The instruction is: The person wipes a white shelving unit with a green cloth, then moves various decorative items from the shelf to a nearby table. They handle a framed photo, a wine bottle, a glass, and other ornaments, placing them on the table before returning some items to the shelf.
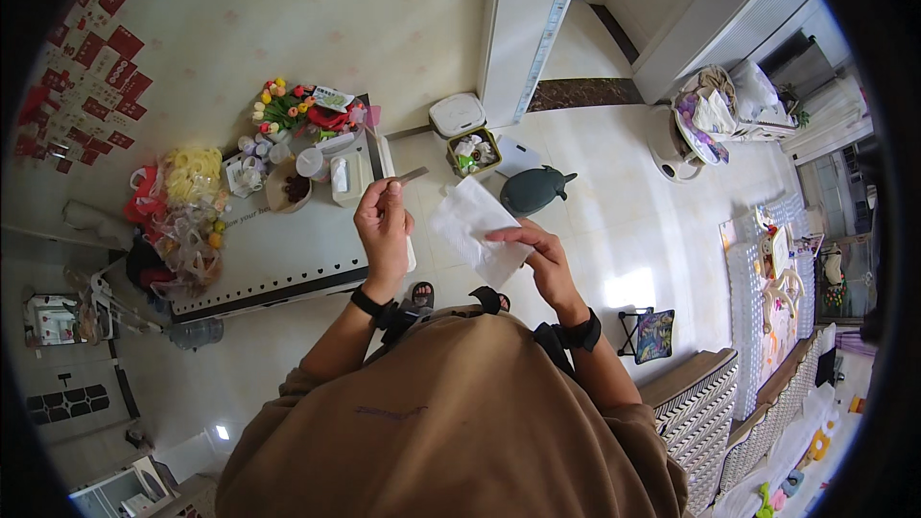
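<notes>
My left hand (383, 234) pinches a short, flat grey strip (414, 175) between thumb and fingers. The strip points up and to the right; its exact kind is too small to tell. A white sheet of tissue paper (471, 219) hangs spread out from my right hand (545, 262), whose fingers lie over its right side. Both hands are raised in front of my body, apart from each other. Left of my left hand is a white table (288, 252) carrying a tissue box (348, 176), a bowl (277, 191) of dark red fruit and a plastic cup (312, 162).
Beyond my hands, a lined waste bin (473, 151) stands on the floor beside a dark green animal-shaped object (534, 191) and a flat white scale-like panel (516, 156). A folding stool (653, 334) is at right. Artificial tulips (277, 104) and plastic bags (191, 255) crowd the table.
</notes>
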`<state>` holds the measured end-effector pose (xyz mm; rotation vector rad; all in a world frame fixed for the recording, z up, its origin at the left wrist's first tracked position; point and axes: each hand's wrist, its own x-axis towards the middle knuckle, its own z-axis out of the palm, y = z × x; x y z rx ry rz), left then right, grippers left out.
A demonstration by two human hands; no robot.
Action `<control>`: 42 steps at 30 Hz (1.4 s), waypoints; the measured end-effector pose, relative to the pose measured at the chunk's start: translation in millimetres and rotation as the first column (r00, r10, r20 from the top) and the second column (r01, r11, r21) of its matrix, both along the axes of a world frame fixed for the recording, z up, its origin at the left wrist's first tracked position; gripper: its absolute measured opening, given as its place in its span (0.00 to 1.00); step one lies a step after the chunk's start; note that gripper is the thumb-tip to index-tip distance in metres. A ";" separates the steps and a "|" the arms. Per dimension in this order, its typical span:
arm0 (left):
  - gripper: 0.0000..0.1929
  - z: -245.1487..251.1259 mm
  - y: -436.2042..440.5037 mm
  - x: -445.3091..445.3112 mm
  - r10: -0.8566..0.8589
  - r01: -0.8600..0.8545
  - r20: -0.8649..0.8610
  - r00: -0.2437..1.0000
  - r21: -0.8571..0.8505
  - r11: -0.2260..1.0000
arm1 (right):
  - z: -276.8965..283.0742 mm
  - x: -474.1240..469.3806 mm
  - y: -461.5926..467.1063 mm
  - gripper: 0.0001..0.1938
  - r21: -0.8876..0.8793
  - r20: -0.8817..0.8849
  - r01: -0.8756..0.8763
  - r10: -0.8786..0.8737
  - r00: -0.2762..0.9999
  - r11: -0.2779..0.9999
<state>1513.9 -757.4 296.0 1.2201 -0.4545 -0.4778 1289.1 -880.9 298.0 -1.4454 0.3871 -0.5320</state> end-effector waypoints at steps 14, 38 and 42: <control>0.09 25.1 7.5 -54.9 -0.250 0.262 -0.125 0.960 0.097 0.960 | -10.6 22.4 23.8 0.33 0.339 0.039 0.196 -0.222 0.974 0.920; 0.20 3.8 1.5 -43.6 -0.531 0.545 -0.124 0.838 0.222 0.809 | -11.4 23.9 22.7 0.14 0.472 0.030 0.067 -0.092 0.995 0.879; 0.18 3.9 0.8 -43.4 -0.532 0.524 0.011 0.846 0.158 0.837 | -11.8 26.6 21.5 0.12 0.475 0.053 0.075 -0.114 0.992 0.877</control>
